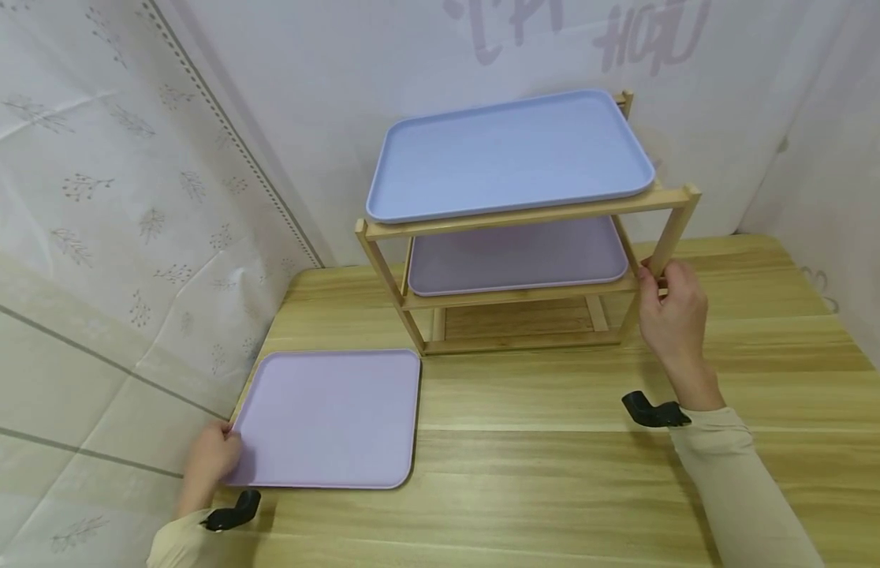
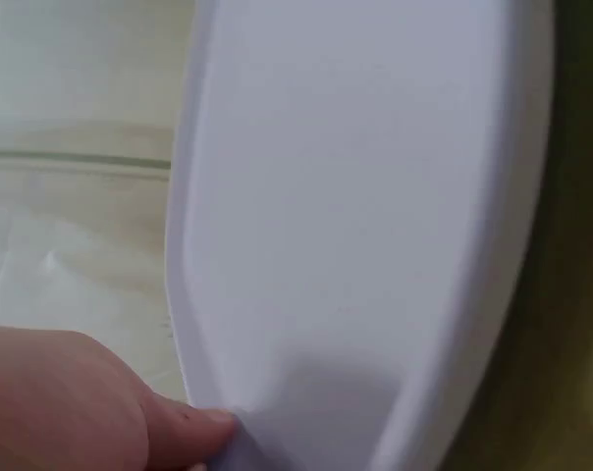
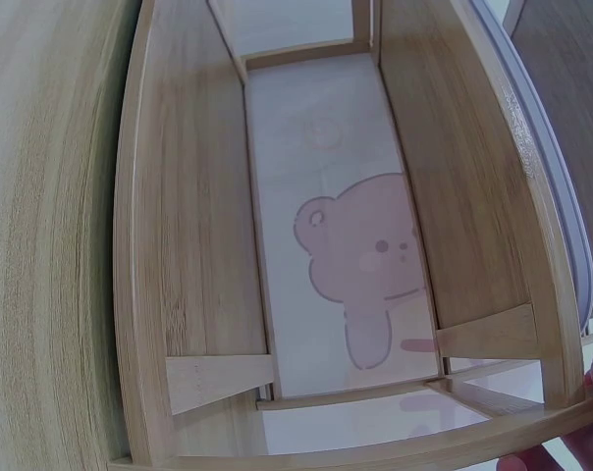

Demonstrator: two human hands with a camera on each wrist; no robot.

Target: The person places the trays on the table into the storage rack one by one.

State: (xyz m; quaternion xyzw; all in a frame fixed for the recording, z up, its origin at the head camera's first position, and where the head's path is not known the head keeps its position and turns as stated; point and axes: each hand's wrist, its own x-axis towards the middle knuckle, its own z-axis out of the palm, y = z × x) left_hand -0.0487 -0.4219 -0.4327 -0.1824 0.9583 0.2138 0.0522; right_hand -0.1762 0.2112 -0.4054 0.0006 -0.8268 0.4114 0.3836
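Observation:
A light purple tray (image 1: pixel 333 418) lies on the left part of the table. My left hand (image 1: pixel 211 456) pinches its left edge near the front corner; in the left wrist view the thumb (image 2: pixel 203 424) lies over the tray's rim (image 2: pixel 184 343). To the right stands a wooden rack (image 1: pixel 518 342) with tiers. My right hand (image 1: pixel 674 312) grips its front right post, thumb and fingers around the wood. A blue tray (image 1: pixel 511 158) sits on the rack's top tier, and another purple tray (image 1: pixel 518 256) on the middle one. The right wrist view shows the rack's wooden boards (image 3: pixel 203 226) from the side.
The wood-grain table (image 1: pixel 539 465) runs under everything. A patterned curtain (image 1: pixel 128 197) borders its left side, and a pale printed cloth (image 1: pixel 326 71) hangs behind the rack. Through the rack, a pink bear print (image 3: pixel 365 245) shows in the right wrist view.

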